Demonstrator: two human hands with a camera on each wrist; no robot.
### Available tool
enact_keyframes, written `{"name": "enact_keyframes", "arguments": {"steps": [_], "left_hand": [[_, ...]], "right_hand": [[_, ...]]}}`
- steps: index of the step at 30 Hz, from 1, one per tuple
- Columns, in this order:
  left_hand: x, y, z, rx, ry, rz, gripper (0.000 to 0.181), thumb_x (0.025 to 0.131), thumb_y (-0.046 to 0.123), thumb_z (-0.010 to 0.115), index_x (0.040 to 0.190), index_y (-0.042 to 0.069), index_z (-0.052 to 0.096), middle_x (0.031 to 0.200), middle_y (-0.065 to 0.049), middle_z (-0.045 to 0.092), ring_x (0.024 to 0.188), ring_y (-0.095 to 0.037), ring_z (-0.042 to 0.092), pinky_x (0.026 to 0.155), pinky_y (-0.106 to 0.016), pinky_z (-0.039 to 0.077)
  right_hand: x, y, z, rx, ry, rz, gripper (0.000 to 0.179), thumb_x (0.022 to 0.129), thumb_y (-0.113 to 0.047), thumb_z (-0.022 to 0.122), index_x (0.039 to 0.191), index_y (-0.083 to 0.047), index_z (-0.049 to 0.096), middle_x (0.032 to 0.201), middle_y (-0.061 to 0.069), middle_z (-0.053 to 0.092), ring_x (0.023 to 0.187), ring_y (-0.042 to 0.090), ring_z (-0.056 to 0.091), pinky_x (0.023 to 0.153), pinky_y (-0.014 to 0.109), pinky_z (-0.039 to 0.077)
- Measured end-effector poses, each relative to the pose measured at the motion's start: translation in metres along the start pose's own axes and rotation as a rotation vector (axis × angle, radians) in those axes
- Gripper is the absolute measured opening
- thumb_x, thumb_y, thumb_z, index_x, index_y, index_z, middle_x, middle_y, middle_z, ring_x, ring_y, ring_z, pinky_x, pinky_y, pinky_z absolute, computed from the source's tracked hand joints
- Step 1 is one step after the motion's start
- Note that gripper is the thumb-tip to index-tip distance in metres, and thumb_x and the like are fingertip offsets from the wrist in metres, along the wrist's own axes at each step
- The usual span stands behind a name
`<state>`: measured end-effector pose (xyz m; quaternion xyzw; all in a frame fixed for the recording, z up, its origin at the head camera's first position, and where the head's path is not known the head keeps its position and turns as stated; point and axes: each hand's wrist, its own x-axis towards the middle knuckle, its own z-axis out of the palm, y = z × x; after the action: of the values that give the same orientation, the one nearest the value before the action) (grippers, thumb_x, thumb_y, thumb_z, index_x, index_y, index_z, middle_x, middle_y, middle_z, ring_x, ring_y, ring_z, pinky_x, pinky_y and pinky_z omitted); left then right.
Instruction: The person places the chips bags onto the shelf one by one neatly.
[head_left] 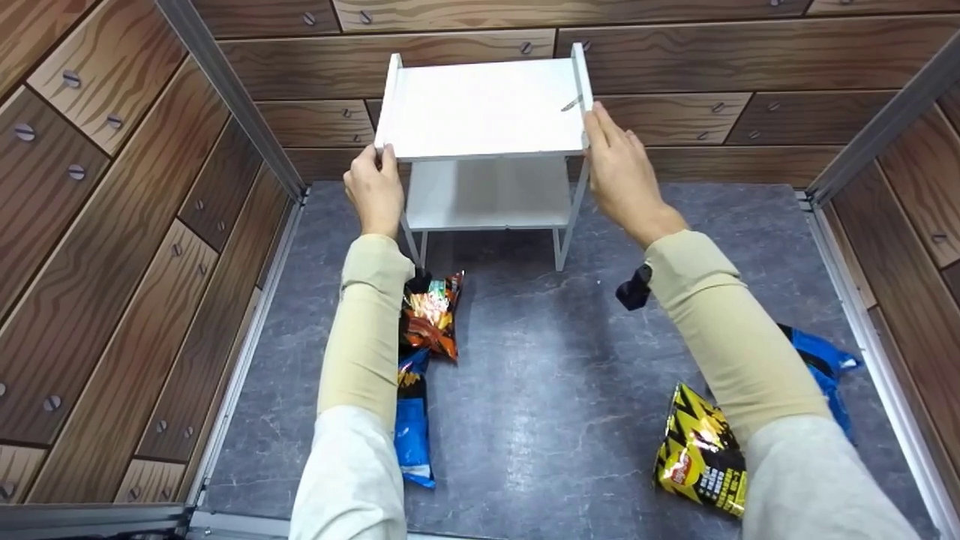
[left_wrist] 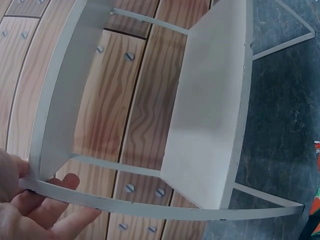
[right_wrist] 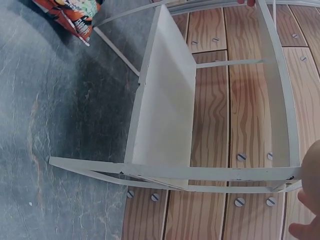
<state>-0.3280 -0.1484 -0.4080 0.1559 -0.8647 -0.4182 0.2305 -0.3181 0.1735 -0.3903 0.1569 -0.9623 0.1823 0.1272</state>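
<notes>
White two-tier shelf [head_left: 487, 112] held between both hands, seen at 12 o'clock in the head view, its legs above a grey, marbled floor [head_left: 510, 420]. The left hand [head_left: 376, 187], between 10 and 11 o'clock, grips the near left corner of the top tier; the left wrist view shows its fingers curled about the upright at 8 o'clock. The right hand [head_left: 622, 176], at 2 o'clock, presses the outer right side of the same tier, fingers nearly straight. A thin dark mark [head_left: 571, 103] lies on the top tier near that side. Four bags are on the floor. The orange bag [head_left: 433, 326], between 7 and 8 o'clock, carries pale printing, blurred in the right wrist view, where it appears at 11 o'clock. Just below it, near 7 o'clock, is a blue bag [head_left: 412, 435], partly behind the left sleeve [head_left: 360, 330]. The yellow bag [head_left: 697, 457], at 4 o'clock, has black stripes, a red roundel and lines of lettering on black — all too blurred to read. A second blue bag [head_left: 825, 360], between 3 and 4 o'clock, is partly covered by the right sleeve [head_left: 757, 352]. Wood-patterned walls [head_left: 127, 300] with printed screw heads surround the floor.
</notes>
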Motion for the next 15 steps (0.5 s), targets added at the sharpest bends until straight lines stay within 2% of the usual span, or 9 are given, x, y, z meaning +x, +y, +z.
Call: {"name": "enact_keyframes", "arguments": {"steps": [5, 10, 15], "left_hand": [[-0.004, 0.000, 0.000, -0.016, -0.019, 0.003, 0.031, 0.103, 0.033, 0.052, 0.104, 0.009, 0.072, 0.095, -0.009, 0.074, 0.084, -0.025, 0.063, 0.083, -0.041, 0.049], [-0.006, 0.003, 0.001, -0.007, -0.026, 0.030, 0.031, 0.103, 0.032, 0.052, 0.092, 0.009, 0.069, 0.084, -0.008, 0.070, 0.077, -0.024, 0.057, 0.079, -0.040, 0.047], [-0.009, 0.006, 0.006, 0.006, -0.023, 0.072, 0.031, 0.102, 0.029, 0.054, 0.083, 0.007, 0.065, 0.080, -0.011, 0.069, 0.078, -0.029, 0.059, 0.080, -0.042, 0.047]], "right_hand": [[-0.003, 0.001, -0.002, 0.009, 0.009, -0.006, 0.053, 0.106, -0.013, 0.038, 0.156, -0.001, 0.023, 0.165, 0.018, 0.019, 0.147, 0.038, 0.031, 0.123, 0.058, 0.020], [-0.008, 0.006, -0.005, 0.015, 0.002, 0.002, 0.054, 0.106, -0.015, 0.036, 0.157, -0.002, 0.022, 0.165, 0.016, 0.017, 0.148, 0.038, 0.029, 0.123, 0.057, 0.018], [-0.016, 0.012, -0.005, 0.034, 0.033, 0.012, 0.055, 0.106, -0.016, 0.039, 0.156, -0.001, 0.023, 0.165, 0.016, 0.018, 0.148, 0.037, 0.031, 0.123, 0.057, 0.019]]}}
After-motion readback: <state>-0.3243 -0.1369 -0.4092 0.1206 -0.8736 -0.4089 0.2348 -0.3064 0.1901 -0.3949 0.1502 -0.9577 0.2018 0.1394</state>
